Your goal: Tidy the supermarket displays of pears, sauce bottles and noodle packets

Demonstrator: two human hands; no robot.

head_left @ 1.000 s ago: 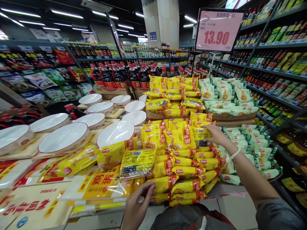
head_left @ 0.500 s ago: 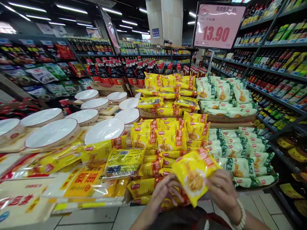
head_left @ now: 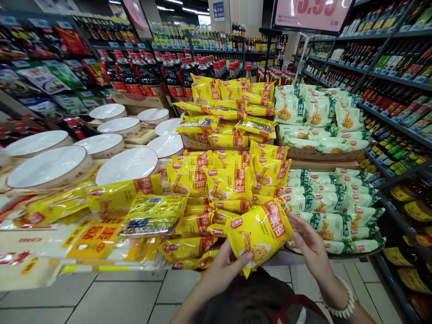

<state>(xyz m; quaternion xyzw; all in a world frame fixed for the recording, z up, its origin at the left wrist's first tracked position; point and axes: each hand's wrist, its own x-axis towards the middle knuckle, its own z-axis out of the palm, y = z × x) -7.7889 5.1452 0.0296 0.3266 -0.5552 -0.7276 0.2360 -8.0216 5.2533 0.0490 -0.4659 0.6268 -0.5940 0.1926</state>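
A yellow noodle packet point(head_left: 259, 234) with a picture of noodles and an orange panel is held tilted in front of me, between both hands. My left hand point(head_left: 232, 263) grips its lower left side, thumb on the front and fingers hidden behind. At the right edge, my right hand point(head_left: 312, 247) is closed on the packet; a white coiled band circles that wrist. Just beyond are upright yellow noodle packets point(head_left: 229, 183) and stacked ones below them. To the left, another yellow packet point(head_left: 153, 215) lies with its printed back up.
Green-and-white noodle packets point(head_left: 332, 225) fill boxes on the right. White bowls point(head_left: 128, 166) stand on the left, with dark bottles point(head_left: 145, 74) behind. A price sign point(head_left: 312, 15) hangs above. Shelves point(head_left: 398, 74) line the right side; tiled floor point(head_left: 114, 292) lies below.
My left hand has come from beside the noodle packet to gripping it. The packet has turned and moved slightly left, its front now facing me more squarely. The view has tipped downward.
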